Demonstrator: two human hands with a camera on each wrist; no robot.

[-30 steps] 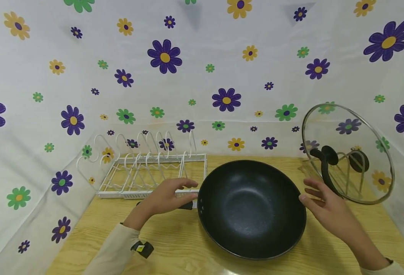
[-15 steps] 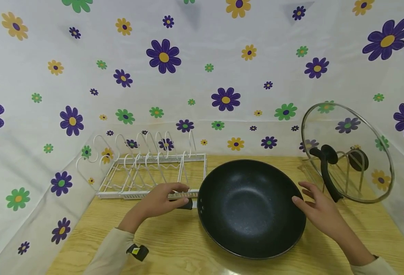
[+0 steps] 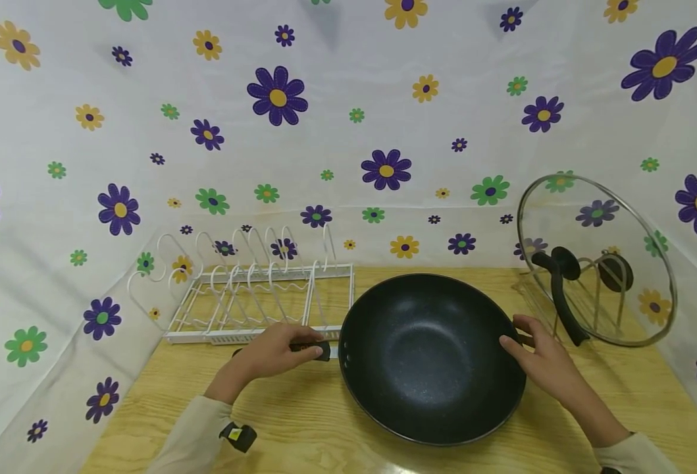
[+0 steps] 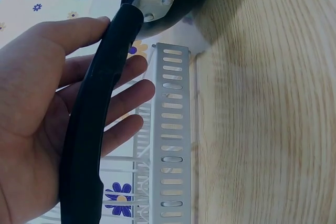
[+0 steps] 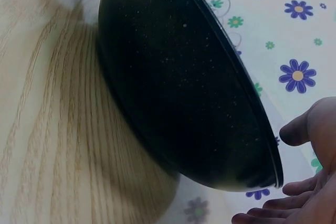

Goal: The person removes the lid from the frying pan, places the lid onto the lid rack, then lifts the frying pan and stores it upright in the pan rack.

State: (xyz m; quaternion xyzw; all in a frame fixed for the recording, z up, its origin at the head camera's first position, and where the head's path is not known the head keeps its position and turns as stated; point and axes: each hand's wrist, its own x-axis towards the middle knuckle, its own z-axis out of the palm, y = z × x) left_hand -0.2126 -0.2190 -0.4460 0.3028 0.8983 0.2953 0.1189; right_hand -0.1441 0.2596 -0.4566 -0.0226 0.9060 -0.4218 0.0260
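A black wok [image 3: 431,359] sits on the wooden table in the head view, its inside facing up. Its black handle [image 3: 312,351] points left. My left hand [image 3: 274,354] is over the handle. In the left wrist view the handle [image 4: 86,124] crosses the palm, with the thumb beside its upper end and the fingers loosely extended past it. My right hand [image 3: 543,362] is at the right rim, thumb and fingers apart. The right wrist view shows the wok's speckled outside [image 5: 168,77] and the right hand [image 5: 315,182] spread beside the rim.
A white wire rack [image 3: 265,334] stands behind the handle at the left. At the right, a glass lid with a black handle [image 3: 561,303] leans upright in a wire stand [image 3: 598,283]. Flower-patterned cloth [image 3: 384,105] covers the walls behind and at the sides.
My left hand has drawn back from the wok's edge and lowered onto the handle. My right hand has moved slightly left to the rim. The wok stays in place.
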